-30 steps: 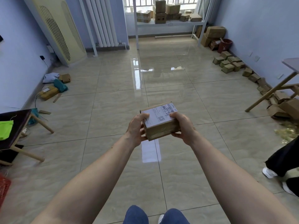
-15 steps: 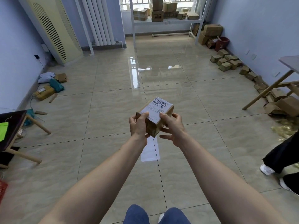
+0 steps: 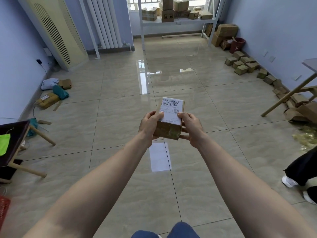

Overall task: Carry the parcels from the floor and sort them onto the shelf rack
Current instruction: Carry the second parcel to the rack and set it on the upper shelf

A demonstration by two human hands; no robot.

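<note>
I hold a small brown cardboard parcel [image 3: 169, 129] with a white shipping label on top, at chest height over the tiled floor. My left hand [image 3: 149, 125] grips its left side and my right hand [image 3: 191, 127] grips its right side, thumbs on the label. The white shelf rack [image 3: 178, 23] stands at the far wall under the window, with several cardboard boxes on its shelf. More small parcels [image 3: 241, 63] lie on the floor along the right wall.
A few packages [image 3: 51, 95] lie by the left wall near a cream air conditioner [image 3: 56, 31]. A dark stool [image 3: 15, 143] stands at left. A wooden table leg [image 3: 289, 97] slants at right. Another person's legs [image 3: 301, 170] are at the right edge.
Both hands turned the parcel so its label now faces me lengthwise. I have moved a little closer to the shelf rack.
</note>
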